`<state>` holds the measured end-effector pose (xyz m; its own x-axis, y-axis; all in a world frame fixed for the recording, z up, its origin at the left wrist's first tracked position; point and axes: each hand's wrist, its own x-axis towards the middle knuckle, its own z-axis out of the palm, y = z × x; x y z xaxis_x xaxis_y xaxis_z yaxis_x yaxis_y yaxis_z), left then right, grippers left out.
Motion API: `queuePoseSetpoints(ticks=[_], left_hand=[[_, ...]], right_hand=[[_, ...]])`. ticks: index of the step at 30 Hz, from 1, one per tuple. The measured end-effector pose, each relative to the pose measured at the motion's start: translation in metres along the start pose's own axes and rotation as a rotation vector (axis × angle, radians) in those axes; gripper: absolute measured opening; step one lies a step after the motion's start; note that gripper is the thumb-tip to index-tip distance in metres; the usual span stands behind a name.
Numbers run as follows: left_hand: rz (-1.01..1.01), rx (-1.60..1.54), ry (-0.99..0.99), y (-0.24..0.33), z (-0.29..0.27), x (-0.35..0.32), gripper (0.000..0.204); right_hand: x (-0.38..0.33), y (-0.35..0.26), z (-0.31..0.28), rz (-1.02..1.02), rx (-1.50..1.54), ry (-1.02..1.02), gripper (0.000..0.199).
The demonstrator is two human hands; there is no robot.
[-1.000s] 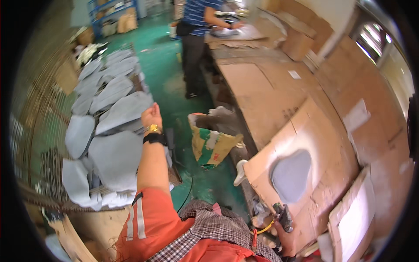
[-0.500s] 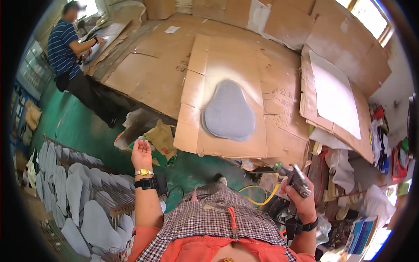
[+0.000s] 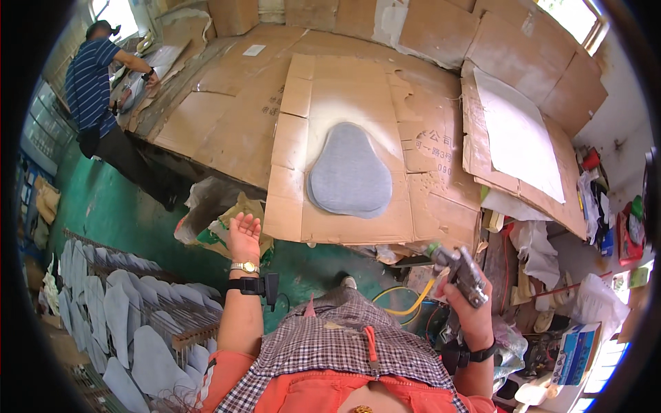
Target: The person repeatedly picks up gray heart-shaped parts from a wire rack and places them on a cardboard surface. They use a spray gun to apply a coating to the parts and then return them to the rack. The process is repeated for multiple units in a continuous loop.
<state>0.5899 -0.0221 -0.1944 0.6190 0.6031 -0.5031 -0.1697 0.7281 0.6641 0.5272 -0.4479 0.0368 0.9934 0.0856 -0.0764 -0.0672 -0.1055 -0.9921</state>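
A grey, pear-shaped flat piece with a doubled edge lies on a cardboard sheet straight ahead of me, its narrow end pointing away. My right hand is wrapped round a metal spray gun at the right of the table's near edge. From the gun hangs a yellow hose. My left hand is raised near the table's left front edge, palm up, fingers stretched out, holding nothing. Pale overspray marks the cardboard around the grey piece.
Racks of similar grey pieces stand at lower left. Beside my left hand is an open sack. A white sheet on a tilted board stands at right. A person in a striped shirt works at the far left.
My left hand has moved right and slightly down, still open. My right hand keeps its hold on the spray gun, raised slightly. The other person has reached an arm forward.
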Motion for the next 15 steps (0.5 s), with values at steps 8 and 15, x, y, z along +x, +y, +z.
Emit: queuePoseSetpoints(ticks=[8, 15], left_hand=[[-0.008, 0.012, 0.094, -0.001, -0.019, 0.005, 0.033], [-0.030, 0.084, 0.095, -0.016, -0.015, 0.009, 0.030]], right_hand=[[-0.015, -0.003, -0.034, 0.032, -0.107, 0.116, 0.040], [-0.012, -0.004, -0.022, 0.126, 0.007, -0.061, 0.047]])
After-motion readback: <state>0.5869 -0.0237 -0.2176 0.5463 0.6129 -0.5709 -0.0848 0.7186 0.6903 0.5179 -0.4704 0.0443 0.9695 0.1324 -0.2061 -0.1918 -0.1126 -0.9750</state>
